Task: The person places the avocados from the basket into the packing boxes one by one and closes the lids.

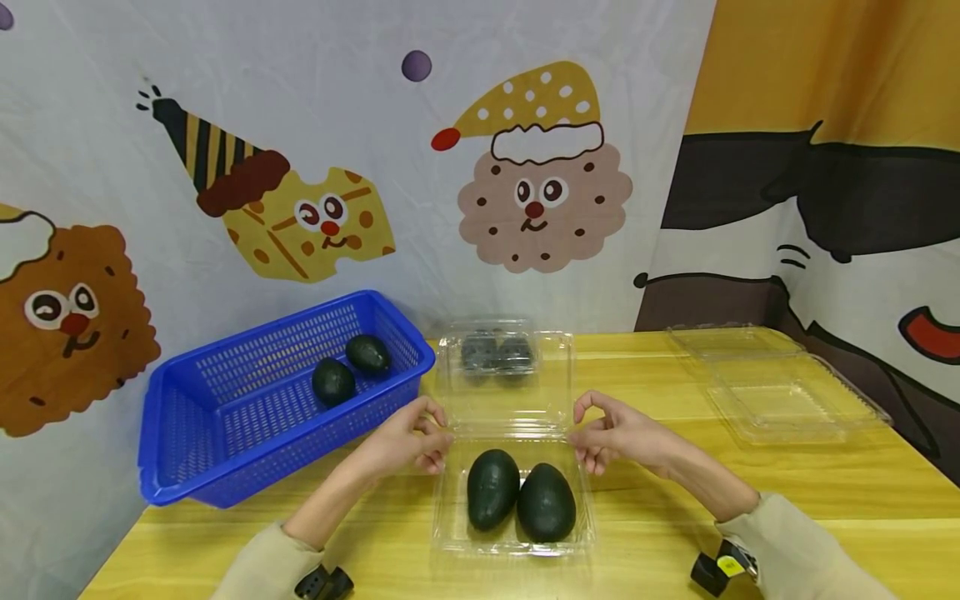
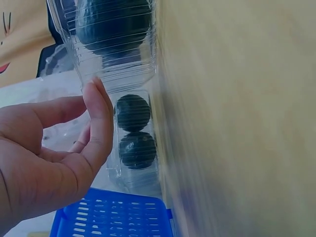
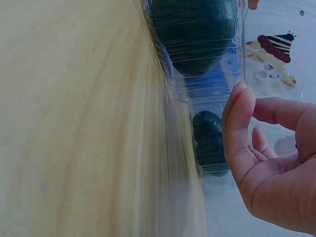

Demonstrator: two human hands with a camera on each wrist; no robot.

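Observation:
A clear plastic clamshell box (image 1: 517, 546) stands opened on the table, its lid (image 1: 555, 400) tilted up on the far side. Two dark green avocados lie side by side in its base, the left avocado (image 1: 492, 490) and the right avocado (image 1: 547, 502). At the left end of the hinge, my left hand (image 1: 414, 437) pinches the box's rim between thumb and fingertip. My right hand (image 1: 618, 433) does likewise at the right end. Both wrist views show the fingertips right at the box's corner, with an avocado (image 2: 113, 24) behind the ribbed plastic wall.
Left of the box is a blue plastic basket (image 1: 277, 454) with two avocados in it. Behind the lid sits another clear box (image 1: 487, 327) containing two avocados. Opened clear boxes (image 1: 780, 404) lie at the table's right. A printed curtain (image 1: 420, 233) hangs behind the table (image 1: 645, 550).

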